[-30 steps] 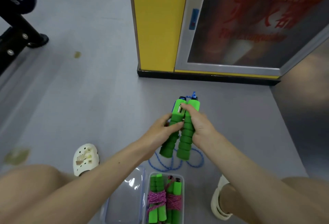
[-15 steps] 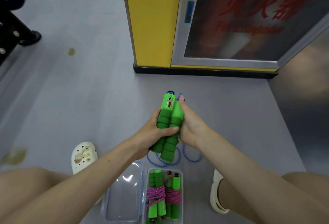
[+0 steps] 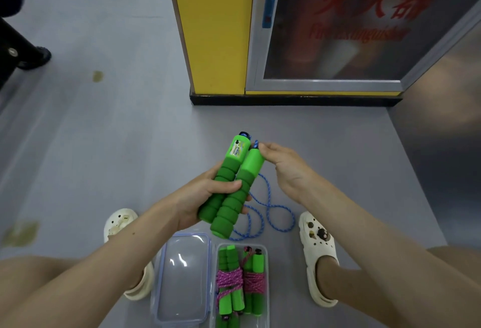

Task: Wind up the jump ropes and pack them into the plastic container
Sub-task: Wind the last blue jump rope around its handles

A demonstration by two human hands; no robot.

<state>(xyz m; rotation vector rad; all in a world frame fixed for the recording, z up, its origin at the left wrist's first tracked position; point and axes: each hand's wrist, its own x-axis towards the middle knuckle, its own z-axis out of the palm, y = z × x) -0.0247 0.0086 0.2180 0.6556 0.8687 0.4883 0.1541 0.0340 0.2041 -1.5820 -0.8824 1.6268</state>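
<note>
**Mia:** Where is the jump rope now?

**Ben:** Its two green handles point(image 3: 233, 184) are side by side, up in the air. They are a bit past the plastic container point(image 3: 266, 270). The blue rope point(image 3: 269, 213) comes out of their tops and lies in loose loops on the floor point(image 3: 104, 145).

**Mia:** Who holds it?

**Ben:** The left hand point(image 3: 197, 200) is wrapped tight round both handles, low on the bumpy foam part. The right hand point(image 3: 286, 168) has its fingertips at the top of one handle. I think it pinches the blue rope right where it comes out.

**Mia:** So what is the job now?

**Ben:** Winding, I think. Keep the handles squeezed together so they don't slip apart. Pull the rope snug and go round the middle, each turn next to the last one.

**Mia:** What could go wrong?

**Ben:** The loops on the floor cross over each other, so they may knot. Let the rope slide slowly through the fingers. Mind the white shoe point(image 3: 318, 247) just beside the loops, so it doesn't step on them.

**Mia:** And then?

**Ben:** The container is open, and its lid point(image 3: 182, 275) lies right next to it. Two pink-tied bundles point(image 3: 240, 280) lie inside, side by side from wall to wall. So make this one small and tight.
</note>
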